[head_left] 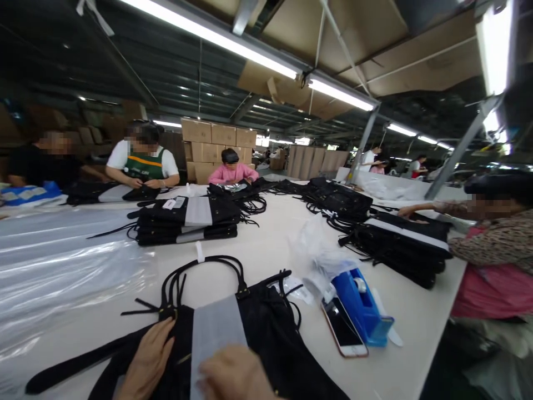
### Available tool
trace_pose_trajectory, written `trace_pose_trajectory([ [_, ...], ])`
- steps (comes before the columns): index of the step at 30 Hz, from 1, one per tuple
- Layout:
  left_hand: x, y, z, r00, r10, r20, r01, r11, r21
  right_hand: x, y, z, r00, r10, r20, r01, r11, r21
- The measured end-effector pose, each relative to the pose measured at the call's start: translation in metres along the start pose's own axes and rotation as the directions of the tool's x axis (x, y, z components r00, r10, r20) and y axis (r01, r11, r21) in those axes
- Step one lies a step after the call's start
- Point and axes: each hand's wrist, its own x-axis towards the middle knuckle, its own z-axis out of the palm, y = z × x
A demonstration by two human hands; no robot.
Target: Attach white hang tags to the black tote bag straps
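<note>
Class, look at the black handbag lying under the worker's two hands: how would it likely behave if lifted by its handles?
The black handbag lies flat and creased, so it would probably sag rather than hold shape. Its thin looped handles curl loosely on the table, suggesting floppy straps. The pale band across it, under the right hand, may slide off; the left hand rests on the bag.

1 head view, tilted forward across the table (pixel 266 250), ceiling lights filling the top. Close in: both hands (pixel 233 372) cut off at the bottom edge, bag (pixel 266 328) just beyond the fingers.
</note>
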Motion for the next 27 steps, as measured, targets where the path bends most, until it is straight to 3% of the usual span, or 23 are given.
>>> trace_pose_trajectory([
  [2,0.0,0.0,-0.001,1.0,0.0,0.0,0.0,1.0,0.001,-0.016,0.055,-0.033,0.954,0.286,-0.091,-0.288,0.958,-0.001],
  [4,0.0,0.0,-0.002,1.0,-0.006,0.006,0.006,1.0,-0.003,-0.029,0.11,-0.056,0.835,0.55,-0.016,-0.545,0.823,-0.162],
  [7,0.001,0.0,-0.004,1.0,-0.012,0.005,0.012,1.0,-0.002,-0.042,0.171,-0.063,0.745,0.667,0.015,-0.638,0.719,-0.275],
  [9,0.001,0.001,-0.006,1.0,-0.019,-0.001,0.019,1.0,0.005,-0.045,0.191,-0.054,0.726,0.688,0.023,-0.646,0.693,-0.32],
  [15,0.001,0.01,-0.015,0.998,-0.054,0.027,0.054,0.998,0.018,-0.036,0.203,-0.035,0.727,0.686,0.015,-0.612,0.658,-0.439],
  [22,-0.001,0.005,-0.01,0.998,-0.061,-0.003,0.06,0.998,-0.02,-0.038,0.212,-0.053,0.765,0.634,0.11,-0.507,0.699,-0.505],
  [27,-0.002,0.006,-0.007,0.996,-0.072,-0.049,0.068,0.995,-0.078,-0.052,0.198,-0.071,0.796,0.603,0.049,-0.479,0.678,-0.558],
])
